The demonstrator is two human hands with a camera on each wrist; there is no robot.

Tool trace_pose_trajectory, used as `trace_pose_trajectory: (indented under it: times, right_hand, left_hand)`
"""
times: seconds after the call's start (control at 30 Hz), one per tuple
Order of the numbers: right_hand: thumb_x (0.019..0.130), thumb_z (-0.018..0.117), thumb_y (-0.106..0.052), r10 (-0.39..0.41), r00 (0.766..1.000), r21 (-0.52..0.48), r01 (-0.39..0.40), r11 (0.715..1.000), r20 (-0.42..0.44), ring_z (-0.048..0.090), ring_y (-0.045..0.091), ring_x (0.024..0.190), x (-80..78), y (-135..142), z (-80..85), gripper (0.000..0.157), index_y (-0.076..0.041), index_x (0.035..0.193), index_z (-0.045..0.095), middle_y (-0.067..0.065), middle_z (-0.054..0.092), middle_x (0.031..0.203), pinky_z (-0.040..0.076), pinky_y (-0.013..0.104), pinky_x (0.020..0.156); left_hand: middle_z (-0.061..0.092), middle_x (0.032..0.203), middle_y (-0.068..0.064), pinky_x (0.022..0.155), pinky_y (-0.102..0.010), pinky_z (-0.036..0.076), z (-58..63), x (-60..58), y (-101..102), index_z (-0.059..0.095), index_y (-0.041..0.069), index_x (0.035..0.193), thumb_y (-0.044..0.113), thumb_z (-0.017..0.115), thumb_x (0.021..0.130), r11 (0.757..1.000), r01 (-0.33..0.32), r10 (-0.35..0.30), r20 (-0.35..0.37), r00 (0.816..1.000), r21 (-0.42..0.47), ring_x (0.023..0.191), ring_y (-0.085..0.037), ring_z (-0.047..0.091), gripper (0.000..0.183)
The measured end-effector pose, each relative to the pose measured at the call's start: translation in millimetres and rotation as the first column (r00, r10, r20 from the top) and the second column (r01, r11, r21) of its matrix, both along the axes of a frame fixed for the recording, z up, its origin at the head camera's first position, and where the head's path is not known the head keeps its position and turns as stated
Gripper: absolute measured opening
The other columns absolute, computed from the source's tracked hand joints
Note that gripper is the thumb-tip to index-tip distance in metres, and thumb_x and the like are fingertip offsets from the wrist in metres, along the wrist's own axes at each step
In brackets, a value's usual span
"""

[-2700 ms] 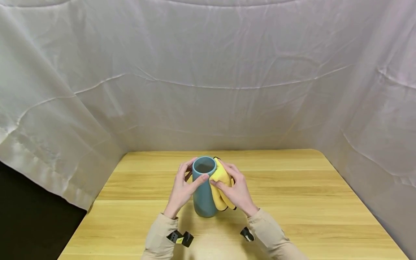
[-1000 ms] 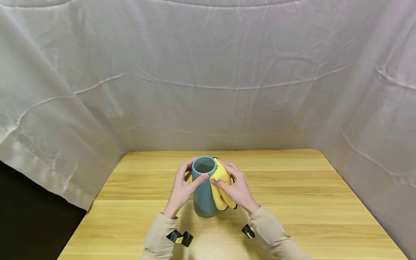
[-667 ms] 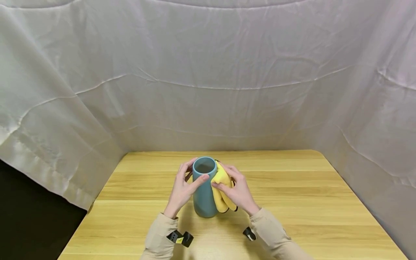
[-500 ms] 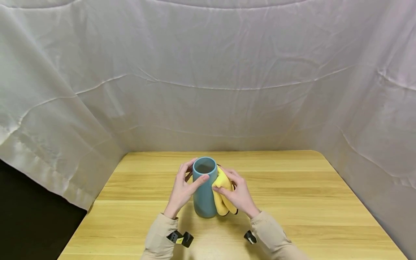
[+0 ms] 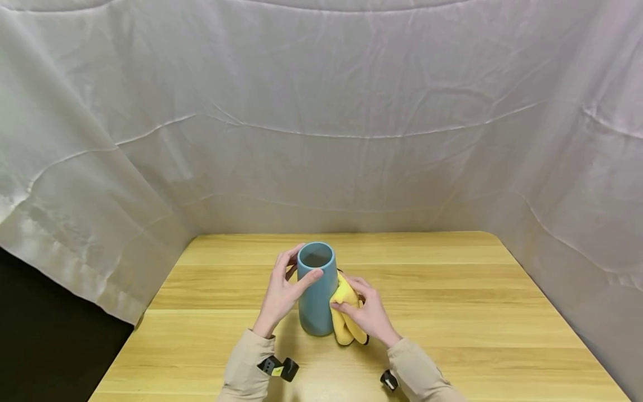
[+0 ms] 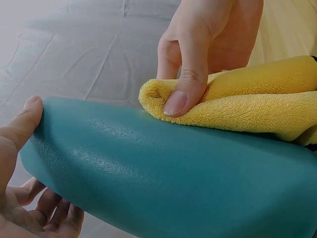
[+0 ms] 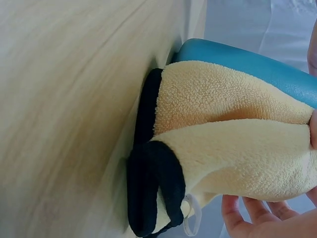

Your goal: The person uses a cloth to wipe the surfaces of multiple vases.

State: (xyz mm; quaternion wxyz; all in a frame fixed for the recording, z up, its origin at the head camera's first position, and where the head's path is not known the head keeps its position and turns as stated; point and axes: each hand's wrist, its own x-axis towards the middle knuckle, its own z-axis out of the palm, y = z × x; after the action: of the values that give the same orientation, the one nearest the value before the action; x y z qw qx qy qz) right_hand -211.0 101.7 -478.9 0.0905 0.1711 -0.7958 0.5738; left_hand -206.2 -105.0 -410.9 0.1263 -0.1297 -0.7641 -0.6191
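Note:
A tall teal vase [image 5: 316, 301] with a round open mouth stands upright on the wooden table. My left hand [image 5: 281, 290] grips it near the rim, thumb in front and fingers around the far left side. On the vase's right side my right hand [image 5: 369, 312] pinches a folded yellow towel [image 5: 345, 312] and holds it against the wall of the vase. In the left wrist view the right thumb [image 6: 184, 96] presses into the plush towel. Dark edging [image 7: 148, 104] and a small pale loop [image 7: 193, 215] show on the towel in the right wrist view.
The light wooden table [image 5: 477, 312] spreads around the vase. Grey-white cloth [image 5: 341, 167] hangs behind it and at both sides. A dark area [image 5: 50, 329] lies beyond the left edge. Each sleeve carries a small black wrist device, such as the left one [image 5: 278, 368].
My right hand has slid down the right side of the vase with the towel, from near the rim to about mid-height. The vase and my left hand have stayed in place.

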Motion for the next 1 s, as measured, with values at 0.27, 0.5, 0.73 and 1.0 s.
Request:
trace_pose_trajectory:
  times: [0.27,0.5,0.73,1.0]
  right_hand:
    - [0.081,0.085,-0.017,-0.008,1.000,0.004,0.009,1.000,-0.020,0.064,0.022,0.105,1.0,0.0,0.3,0.061,-0.010,0.137,0.063,0.012,0.068,0.125,0.053,0.024,0.082]
    - [0.082,0.084,-0.017,-0.007,0.999,0.020,0.008,1.000,-0.042,0.064,0.016,0.101,0.1,0.6,-2.0,0.061,-0.011,0.138,0.062,0.012,0.068,0.124,0.053,0.024,0.080]
    - [0.082,0.084,-0.017,-0.005,0.999,0.020,0.006,1.000,-0.046,0.062,0.012,0.103,1.8,-0.8,0.2,0.063,-0.013,0.140,0.061,0.011,0.068,0.126,0.053,0.024,0.082]
    - [0.081,0.085,-0.019,-0.022,1.000,0.025,0.022,0.999,-0.007,0.062,0.014,0.105,2.6,-0.2,0.9,0.066,-0.017,0.141,0.060,0.008,0.067,0.128,0.052,0.026,0.083]
  left_hand:
    - [0.055,0.131,-0.013,0.116,-0.057,0.038,7.1,6.5,13.6,0.050,0.010,0.145,0.030,0.083,0.082,0.991,-0.124,0.124,-0.003,0.992,-0.045,0.130,-0.031,0.052,0.073]
    - [0.051,0.131,-0.009,0.101,-0.046,0.043,16.6,8.9,32.4,0.045,0.012,0.140,0.045,0.088,0.073,0.944,-0.316,0.321,0.046,0.946,-0.095,0.120,-0.025,0.050,0.087]
    - [0.051,0.123,-0.011,0.092,-0.037,0.043,17.2,6.1,38.6,0.049,0.008,0.132,0.040,0.090,0.071,0.931,-0.359,0.361,0.011,0.933,-0.066,0.110,-0.024,0.051,0.080]
    - [0.053,0.130,-0.011,0.103,-0.051,0.043,13.9,5.6,33.9,0.044,0.008,0.143,0.036,0.090,0.073,0.949,-0.314,0.314,0.022,0.949,0.003,0.121,-0.029,0.052,0.088]
